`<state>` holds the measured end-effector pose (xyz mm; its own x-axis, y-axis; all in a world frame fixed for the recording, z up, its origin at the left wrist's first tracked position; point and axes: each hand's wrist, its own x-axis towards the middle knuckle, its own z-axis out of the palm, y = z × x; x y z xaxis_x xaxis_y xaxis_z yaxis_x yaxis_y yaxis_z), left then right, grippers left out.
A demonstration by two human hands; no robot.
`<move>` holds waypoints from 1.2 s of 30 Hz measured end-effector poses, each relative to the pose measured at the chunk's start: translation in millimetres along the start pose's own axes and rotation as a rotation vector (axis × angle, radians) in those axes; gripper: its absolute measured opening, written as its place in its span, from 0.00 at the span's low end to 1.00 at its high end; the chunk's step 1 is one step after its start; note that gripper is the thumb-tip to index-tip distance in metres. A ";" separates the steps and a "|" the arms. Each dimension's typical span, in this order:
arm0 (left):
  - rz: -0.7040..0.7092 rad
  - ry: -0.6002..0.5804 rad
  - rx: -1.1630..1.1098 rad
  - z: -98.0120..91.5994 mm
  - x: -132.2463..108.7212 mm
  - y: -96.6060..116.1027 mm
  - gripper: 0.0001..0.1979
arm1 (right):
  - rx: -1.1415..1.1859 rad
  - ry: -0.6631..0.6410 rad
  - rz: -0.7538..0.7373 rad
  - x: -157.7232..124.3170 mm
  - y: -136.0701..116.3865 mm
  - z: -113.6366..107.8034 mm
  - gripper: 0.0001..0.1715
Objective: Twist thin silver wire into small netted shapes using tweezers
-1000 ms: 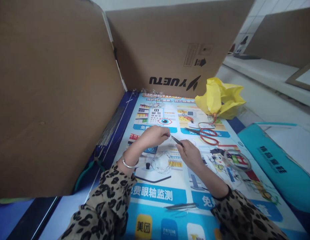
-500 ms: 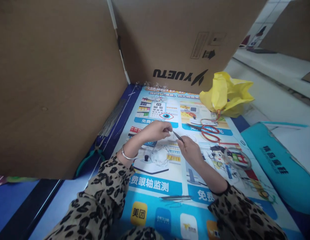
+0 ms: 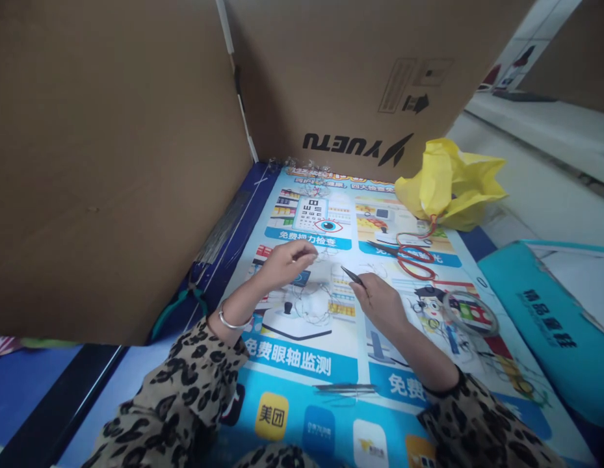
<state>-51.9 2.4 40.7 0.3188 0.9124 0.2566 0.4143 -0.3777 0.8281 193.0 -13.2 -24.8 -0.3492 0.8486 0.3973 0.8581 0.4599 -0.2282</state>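
My left hand (image 3: 289, 263), with a bangle on its wrist, is closed in a pinch over the printed poster. Faint thin wire (image 3: 327, 251) shows at its fingertips. My right hand (image 3: 380, 300) grips dark pointed tweezers (image 3: 353, 276), their tips aimed left toward the left hand and apart from it. Below the hands, a tangle of fine wire (image 3: 314, 309) rests on the poster (image 3: 302, 354). Red-handled scissors (image 3: 415, 260) lie beyond the right hand. Nearer to me is a small bundle of thin dark rods (image 3: 345, 389).
Cardboard panels (image 3: 111, 169) wall off the left and back. A yellow bag (image 3: 443, 185) stands at back right, above a roll of clear line (image 3: 471, 313). A teal box (image 3: 540, 312) borders the right. Teal-handled pliers (image 3: 182, 305) and thin wire lengths (image 3: 223, 227) lie left.
My hands have moved apart: the left has shifted left and the tweezers no longer reach its fingertips. The whole view has shifted slightly.
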 end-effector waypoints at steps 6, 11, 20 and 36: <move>0.078 -0.061 -0.263 1.8 -20.5 -22.6 0.06 | -0.046 -0.041 -0.050 -2.8 7.3 -1.6 0.20; 0.106 -0.069 -0.260 8.1 -25.7 -27.5 0.07 | -0.088 -0.062 -0.109 -0.1 6.2 -0.8 0.20; 0.113 -0.011 -0.150 13.3 -28.8 -23.9 0.03 | -0.114 -0.100 -0.132 0.8 4.5 -2.0 0.20; -0.057 -0.056 -0.029 35.9 -26.9 -18.7 0.09 | -0.112 -0.096 -0.149 1.7 0.8 -2.9 0.21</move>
<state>-37.6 -20.7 0.4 0.3426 0.9219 0.1809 0.4088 -0.3197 0.8548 194.2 -12.1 -21.7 -0.5051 0.7970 0.3311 0.8289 0.5548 -0.0711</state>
